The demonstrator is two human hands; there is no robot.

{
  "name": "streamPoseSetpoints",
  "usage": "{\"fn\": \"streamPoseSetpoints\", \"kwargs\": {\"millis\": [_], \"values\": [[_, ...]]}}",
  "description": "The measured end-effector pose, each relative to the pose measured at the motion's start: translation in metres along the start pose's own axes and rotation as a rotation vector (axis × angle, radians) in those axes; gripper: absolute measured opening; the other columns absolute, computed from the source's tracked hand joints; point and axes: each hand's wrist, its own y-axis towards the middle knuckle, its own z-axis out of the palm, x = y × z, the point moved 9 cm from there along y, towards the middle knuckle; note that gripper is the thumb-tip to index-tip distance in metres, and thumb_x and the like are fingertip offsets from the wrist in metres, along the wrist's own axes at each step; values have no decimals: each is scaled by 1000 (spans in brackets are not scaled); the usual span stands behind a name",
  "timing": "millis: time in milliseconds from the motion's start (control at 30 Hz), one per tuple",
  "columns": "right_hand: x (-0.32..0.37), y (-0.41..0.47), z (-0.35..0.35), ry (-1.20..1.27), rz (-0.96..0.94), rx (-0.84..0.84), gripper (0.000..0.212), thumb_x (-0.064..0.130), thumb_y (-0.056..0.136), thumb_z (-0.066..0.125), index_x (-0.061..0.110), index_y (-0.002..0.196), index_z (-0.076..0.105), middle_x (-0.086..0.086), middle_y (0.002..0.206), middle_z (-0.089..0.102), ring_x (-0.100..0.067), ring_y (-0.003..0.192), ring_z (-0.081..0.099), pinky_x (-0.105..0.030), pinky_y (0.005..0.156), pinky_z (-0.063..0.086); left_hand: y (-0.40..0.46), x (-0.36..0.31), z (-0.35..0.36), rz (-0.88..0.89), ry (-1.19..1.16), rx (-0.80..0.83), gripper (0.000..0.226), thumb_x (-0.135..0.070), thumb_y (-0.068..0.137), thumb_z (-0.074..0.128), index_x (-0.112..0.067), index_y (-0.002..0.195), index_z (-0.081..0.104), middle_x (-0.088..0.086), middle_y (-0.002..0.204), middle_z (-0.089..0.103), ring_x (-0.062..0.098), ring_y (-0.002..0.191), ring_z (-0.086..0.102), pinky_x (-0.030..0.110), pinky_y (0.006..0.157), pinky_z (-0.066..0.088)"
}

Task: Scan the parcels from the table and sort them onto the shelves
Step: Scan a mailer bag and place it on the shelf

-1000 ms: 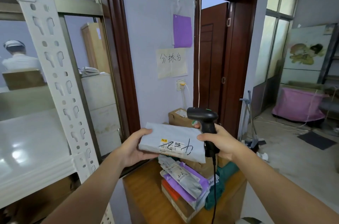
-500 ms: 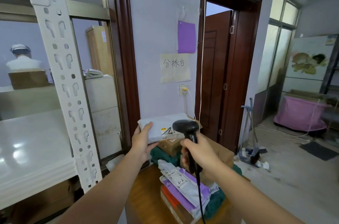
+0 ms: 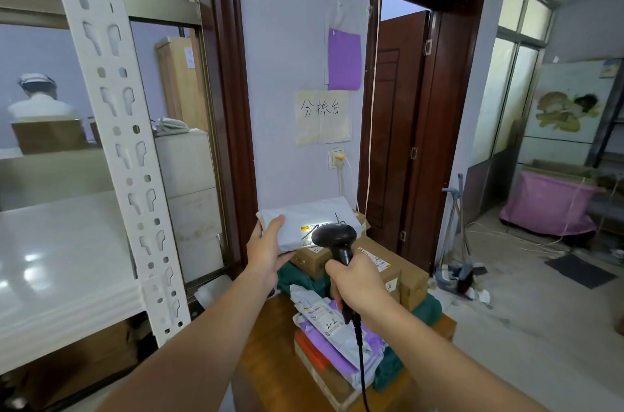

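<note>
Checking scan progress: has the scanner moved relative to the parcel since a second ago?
Yes. The scanner in the right hand has swung left, from the white parcel's right edge to before its label.

A cream paper sign [image 3: 322,116] with black handwriting is stuck to the pale wall, and a purple sheet of paper [image 3: 344,59] is hung just above it. A white wall socket [image 3: 336,158] with a yellow plug is seen below the sign. A dark brown wooden door [image 3: 393,127] is seen standing open to the right. A broom and dustpan [image 3: 456,236] are leaned near the door frame. Further right, a pink cloth-covered cart [image 3: 548,203] is seen on the grey floor, and a dark floor mat [image 3: 579,270] is laid near it. A person in a white cap [image 3: 37,97] is seen through the glass on the left.
</note>
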Motion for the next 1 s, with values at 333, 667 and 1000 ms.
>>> {"fn": "streamPoseSetpoints", "kwargs": {"millis": [333, 667, 1000], "values": [[-7, 1, 2, 75, 12, -11, 17, 22, 83, 54, 10, 95, 54, -11, 58, 55, -20, 44, 51, -37, 57, 50, 7, 6, -4, -9, -7, 19, 46, -27, 96, 72, -26, 140, 58, 8, 120, 72, 27, 106, 72, 45, 83, 64], [-5, -13, 9, 81, 18, -19, 8, 15, 87, 53, 7, 84, 54, -13, 61, 51, -18, 44, 50, -32, 52, 49, 10, 9, -14, -1, 6, 15, 54, -27, 95, 73, -27, 145, 54, 8, 123, 69, 27, 108, 69, 48, 91, 62], [-13, -22, 19, 141, 111, 6, 14, 13, 88, 54, 7, 75, 55, -8, 56, 53, -20, 46, 50, -31, 52, 47, 10, 13, -29, -19, 9, 5, 60, -29, 93, 76, -31, 148, 52, 5, 126, 68, 27, 110, 70, 47, 88, 63]]}}
